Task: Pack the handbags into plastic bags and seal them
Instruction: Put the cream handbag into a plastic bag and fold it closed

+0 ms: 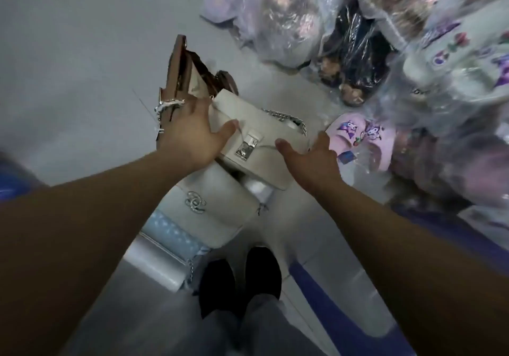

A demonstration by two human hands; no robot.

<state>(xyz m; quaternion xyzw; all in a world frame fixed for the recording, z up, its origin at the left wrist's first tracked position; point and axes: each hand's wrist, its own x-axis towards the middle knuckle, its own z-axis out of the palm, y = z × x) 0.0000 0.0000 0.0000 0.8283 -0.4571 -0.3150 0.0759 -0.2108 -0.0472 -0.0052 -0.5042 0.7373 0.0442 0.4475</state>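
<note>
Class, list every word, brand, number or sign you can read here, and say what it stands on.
None can be read.
Cream handbag: clasp shows no lettering.
White handbag: silver emblem, no legible letters.
Wrapped goods: purple print, too blurred.
Blue tag beside the slippers: too small.

I see a pale grey tiled floor [68, 66] under dim, even light. A heap of plastic-wrapped goods [358, 25] (contents blurred) fills the upper right; a blue strip [316, 281] runs lower right.

Grey floor [68, 66]: white handbag [220, 204] and pale blue handbag [176, 234] beside your black shoes [239, 281]; brown handbag [179, 66] farther out; wrapped pink slippers [358, 138] and plastic-wrapped bundles [358, 38] along floor's right side.
</note>
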